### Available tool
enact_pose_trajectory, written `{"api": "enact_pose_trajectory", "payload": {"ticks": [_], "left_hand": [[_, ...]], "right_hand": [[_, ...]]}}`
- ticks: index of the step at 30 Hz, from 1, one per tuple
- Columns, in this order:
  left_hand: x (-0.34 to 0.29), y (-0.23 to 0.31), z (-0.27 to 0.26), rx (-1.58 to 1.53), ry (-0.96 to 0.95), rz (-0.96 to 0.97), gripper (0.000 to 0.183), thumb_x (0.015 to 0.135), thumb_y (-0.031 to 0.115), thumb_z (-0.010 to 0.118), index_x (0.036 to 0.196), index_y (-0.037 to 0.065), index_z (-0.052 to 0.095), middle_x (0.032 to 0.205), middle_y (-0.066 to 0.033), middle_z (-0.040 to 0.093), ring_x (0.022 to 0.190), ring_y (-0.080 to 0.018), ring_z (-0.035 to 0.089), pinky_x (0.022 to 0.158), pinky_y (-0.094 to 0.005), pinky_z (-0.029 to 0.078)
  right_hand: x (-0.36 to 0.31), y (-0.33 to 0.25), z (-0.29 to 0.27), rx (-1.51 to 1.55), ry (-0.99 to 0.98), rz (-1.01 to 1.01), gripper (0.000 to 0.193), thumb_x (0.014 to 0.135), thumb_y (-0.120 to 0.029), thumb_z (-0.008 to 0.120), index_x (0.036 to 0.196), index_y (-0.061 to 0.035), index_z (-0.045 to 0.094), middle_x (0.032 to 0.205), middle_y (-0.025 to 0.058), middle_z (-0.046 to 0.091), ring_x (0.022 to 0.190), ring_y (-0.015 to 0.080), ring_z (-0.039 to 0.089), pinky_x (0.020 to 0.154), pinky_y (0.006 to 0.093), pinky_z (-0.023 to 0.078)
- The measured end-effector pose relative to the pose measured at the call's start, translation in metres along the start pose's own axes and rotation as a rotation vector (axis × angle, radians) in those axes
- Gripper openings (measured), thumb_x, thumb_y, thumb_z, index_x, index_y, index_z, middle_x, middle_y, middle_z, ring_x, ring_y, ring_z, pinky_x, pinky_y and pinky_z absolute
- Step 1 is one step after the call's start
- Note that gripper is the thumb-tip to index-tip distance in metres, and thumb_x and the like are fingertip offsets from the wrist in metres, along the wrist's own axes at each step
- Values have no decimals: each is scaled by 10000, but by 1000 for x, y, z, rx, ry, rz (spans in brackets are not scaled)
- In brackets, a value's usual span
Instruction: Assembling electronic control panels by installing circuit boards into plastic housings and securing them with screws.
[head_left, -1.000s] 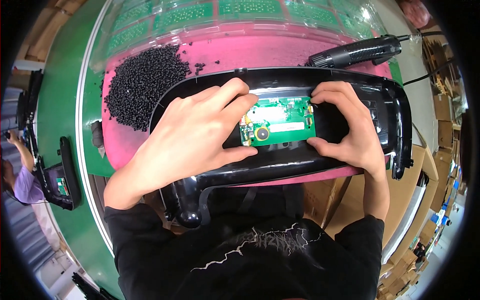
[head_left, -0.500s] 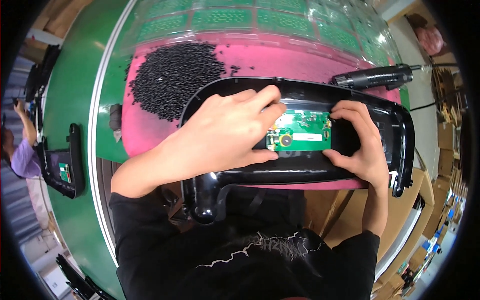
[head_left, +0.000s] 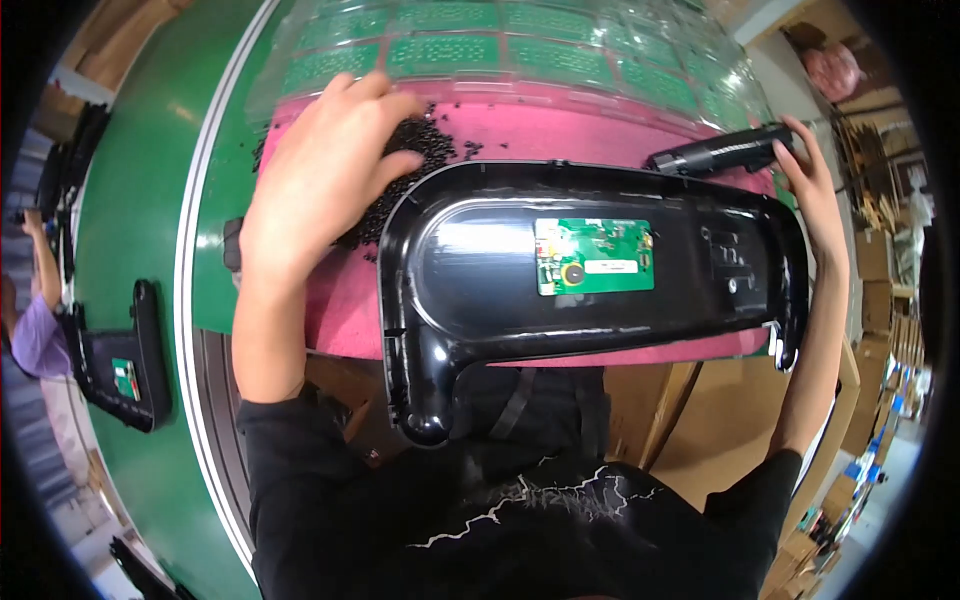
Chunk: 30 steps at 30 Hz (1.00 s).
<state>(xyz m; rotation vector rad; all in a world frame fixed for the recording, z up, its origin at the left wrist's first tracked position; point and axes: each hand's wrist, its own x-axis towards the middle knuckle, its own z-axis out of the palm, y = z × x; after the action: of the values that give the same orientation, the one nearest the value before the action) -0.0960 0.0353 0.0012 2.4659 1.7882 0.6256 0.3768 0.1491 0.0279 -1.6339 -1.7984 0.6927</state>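
At the left, the left hand [head_left: 318, 170] hangs over a heap of small black parts [head_left: 428, 148], its thumb wide apart from its fingers; whether anything sits against the fingertips cannot be told. The heap is loose, with stray bits on the pink mat [head_left: 560, 125].

Next comes the glossy black shell [head_left: 480, 290], lying hollow side up on the mat. Its long axis runs left to right; the rounded leg at its left end juts toward the person, past the mat's near edge. In the hollow lies the green circuit board [head_left: 625, 240], oblong and lengthwise with the shell, carrying a white strip and a round, dark disc at lower left. Bare black floor surrounds it, widest on the left.

Beyond the shell's far right rim, a strip of pink separates most of that rim from the see-through trays [head_left: 480, 88]. There lies the black power screwdriver [head_left: 715, 152], ribbed end leftward, rising slightly right. The right hand [head_left: 815, 190] curls at its right end; how firmly cannot be told.
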Motion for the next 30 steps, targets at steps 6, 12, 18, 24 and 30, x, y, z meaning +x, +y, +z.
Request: {"api": "enact_pose_trajectory", "payload": {"ticks": [6,12,18,24,30], "left_hand": [[-1,-14,9,-17,-52,15,235,798,36,737,1027,-1,695,1001,-145,661,1027,-353,604,916,-424,478],[3,-20,17,-36,-2,-35,149,803,9,718,947,-20,692,915,-157,679,937,-353,633,837,-429,499],[11,10,9,-126,156,-7,101,836,40,704,918,-16,685,915,-165,691,933,-358,651,841,-431,516],[9,54,29,-753,211,329,142,783,-8,791,912,-12,732,876,-97,714,831,-227,689,759,-331,541],[5,61,33,-707,313,354,200,717,36,846,883,-6,741,849,-93,706,796,-216,689,697,-314,544]], "right_hand": [[20,-69,79,696,370,-374,601,929,-92,739,1412,-15,389,1209,126,603,1039,148,627,839,272,536],[32,-97,131,1468,-535,-425,229,1041,-273,578,1113,-56,564,941,89,665,845,227,663,776,366,548],[-13,-110,99,1505,-218,-376,436,971,-410,574,1163,-26,499,1007,73,479,863,183,528,930,451,413],[-62,-139,124,1712,-152,-284,405,939,-364,606,1121,-31,465,945,59,418,797,145,479,881,379,382],[-73,-135,122,1760,-145,-277,433,925,-379,612,1132,-30,462,971,53,423,774,129,469,865,358,384]]}}
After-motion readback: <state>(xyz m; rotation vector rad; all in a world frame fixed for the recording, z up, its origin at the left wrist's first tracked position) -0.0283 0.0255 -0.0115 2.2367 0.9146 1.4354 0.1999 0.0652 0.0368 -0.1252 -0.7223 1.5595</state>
